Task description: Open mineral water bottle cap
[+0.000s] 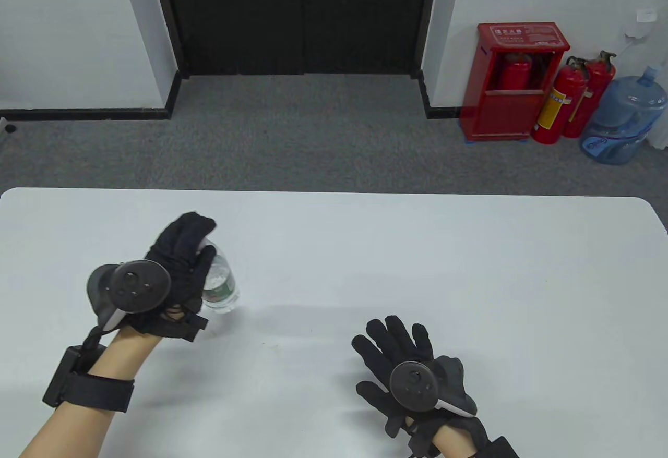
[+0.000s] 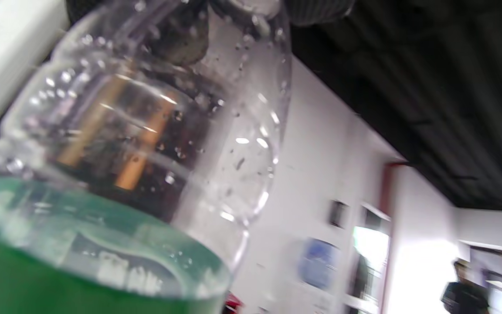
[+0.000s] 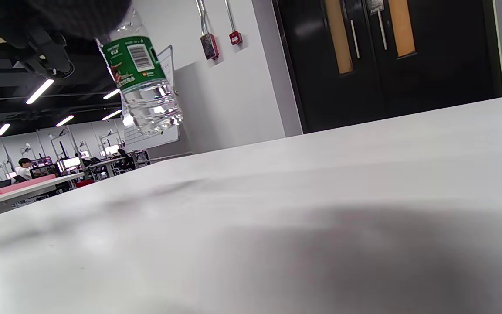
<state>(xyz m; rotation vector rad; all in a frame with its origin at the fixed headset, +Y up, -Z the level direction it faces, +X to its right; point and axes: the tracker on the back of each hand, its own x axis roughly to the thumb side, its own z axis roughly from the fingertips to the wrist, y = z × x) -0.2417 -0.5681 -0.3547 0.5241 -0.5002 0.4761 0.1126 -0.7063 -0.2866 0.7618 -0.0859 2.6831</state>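
Observation:
A clear plastic water bottle (image 1: 222,283) with a green label is held by my left hand (image 1: 180,265), lifted off the white table (image 1: 417,270) and tilted. The fingers wrap its upper part, so the cap is hidden in the table view. In the left wrist view the bottle's shoulder (image 2: 146,131) fills the frame, with the green label below. In the right wrist view the bottle (image 3: 144,87) hangs in the air above the table. My right hand (image 1: 402,359) lies with fingers spread low over the table, empty, well to the right of the bottle.
The table's far edge (image 1: 334,193) runs across the middle of the table view, with grey carpet beyond. A red extinguisher cabinet (image 1: 514,80), two extinguishers and a large blue water jug (image 1: 623,121) stand by the far wall.

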